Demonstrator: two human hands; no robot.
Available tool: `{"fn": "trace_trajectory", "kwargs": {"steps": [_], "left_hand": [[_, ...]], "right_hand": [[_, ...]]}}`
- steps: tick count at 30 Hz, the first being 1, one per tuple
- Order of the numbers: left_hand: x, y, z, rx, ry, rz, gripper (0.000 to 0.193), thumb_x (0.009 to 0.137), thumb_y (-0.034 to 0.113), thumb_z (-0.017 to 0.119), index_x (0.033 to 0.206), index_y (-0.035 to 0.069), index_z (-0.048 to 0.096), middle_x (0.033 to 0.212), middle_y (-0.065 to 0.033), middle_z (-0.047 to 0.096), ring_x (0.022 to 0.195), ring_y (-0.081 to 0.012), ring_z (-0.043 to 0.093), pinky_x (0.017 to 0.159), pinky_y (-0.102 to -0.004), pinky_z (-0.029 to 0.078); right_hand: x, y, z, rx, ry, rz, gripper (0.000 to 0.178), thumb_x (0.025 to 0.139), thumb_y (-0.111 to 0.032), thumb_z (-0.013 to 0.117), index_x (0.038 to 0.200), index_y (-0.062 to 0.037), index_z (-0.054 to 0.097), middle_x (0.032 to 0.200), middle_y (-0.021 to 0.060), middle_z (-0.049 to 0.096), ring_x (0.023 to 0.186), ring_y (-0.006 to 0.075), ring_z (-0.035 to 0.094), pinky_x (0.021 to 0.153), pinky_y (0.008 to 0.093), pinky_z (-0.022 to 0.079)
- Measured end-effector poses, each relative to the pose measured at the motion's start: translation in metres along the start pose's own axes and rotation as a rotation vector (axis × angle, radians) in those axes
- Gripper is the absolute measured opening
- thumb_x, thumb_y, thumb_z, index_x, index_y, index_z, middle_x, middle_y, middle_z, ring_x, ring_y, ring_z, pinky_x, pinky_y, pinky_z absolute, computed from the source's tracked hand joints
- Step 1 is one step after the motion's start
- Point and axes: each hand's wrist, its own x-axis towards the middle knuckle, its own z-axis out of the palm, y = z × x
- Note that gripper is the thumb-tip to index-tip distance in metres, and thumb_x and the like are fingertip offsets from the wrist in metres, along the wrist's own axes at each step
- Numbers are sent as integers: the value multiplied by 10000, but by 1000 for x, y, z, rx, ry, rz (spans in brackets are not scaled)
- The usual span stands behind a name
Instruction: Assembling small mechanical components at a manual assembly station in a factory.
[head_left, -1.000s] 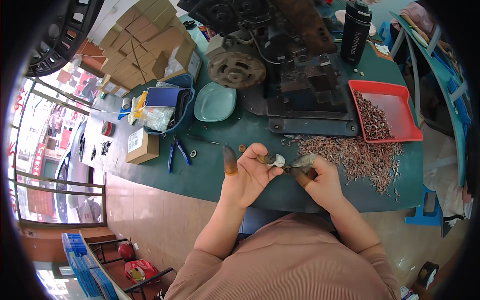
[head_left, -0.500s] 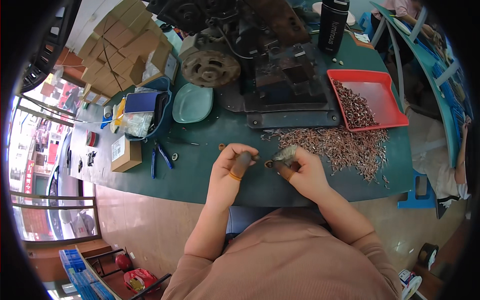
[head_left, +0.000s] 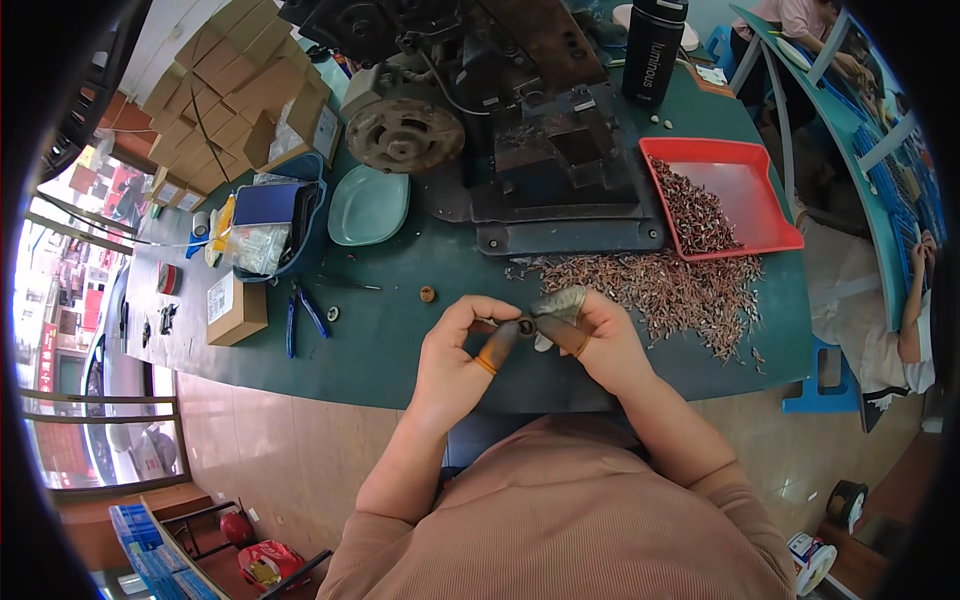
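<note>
My left hand [head_left: 462, 355] and my right hand [head_left: 608, 345] meet above the front edge of the green table. A small dark ring-shaped piece [head_left: 527, 326] sits between their fingertips, pinched from both sides. Dark covers with orange bands wrap both thumbs, and a greyish cover is on a right finger. What other small bits the fingers hide, I cannot make out. Just beyond my left hand lies a small round brown piece [head_left: 428, 294]. A spread heap of small coppery metal parts [head_left: 650, 290] lies beyond my right hand.
A dark machine [head_left: 570, 150] stands at the back middle. Right of it is a red tray [head_left: 770, 190] holding more coppery parts; a black bottle [head_left: 655, 50] stands behind. Leftward are a green dish [head_left: 370, 205], blue-handled pliers [head_left: 291, 325], a small carton [head_left: 236, 310] and a blue bin [head_left: 318, 225].
My hands have come together. The ring-shaped piece, before at my right fingertips only, now touches the fingers of both hands. The view has shifted slightly, uncovering the round brown piece.
</note>
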Motion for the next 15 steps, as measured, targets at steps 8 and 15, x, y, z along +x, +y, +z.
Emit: {"fn": "trace_trajectory", "kwargs": {"steps": [8, 15], "left_hand": [[0, -5, -5, -107, 19, -105, 154, 855, -27, 604, 1004, 9, 591, 952, -18, 595, 875, -90, 556, 788, -210, 427], [3, -5, -7, 4, 23, -154, 161, 846, -32, 595, 999, 19, 593, 934, -12, 600, 843, -86, 564, 760, -210, 433]], "right_hand": [[6, 18, -12, 364, -72, 55, 360, 999, -293, 389, 1202, -47, 554, 1153, 68, 607, 921, 157, 598, 795, 285, 460], [9, 14, -12, 450, -174, 38, 693, 963, -565, 238, 1218, -11, 566, 1268, 155, 558, 1134, 237, 543, 858, 339, 464]]}}
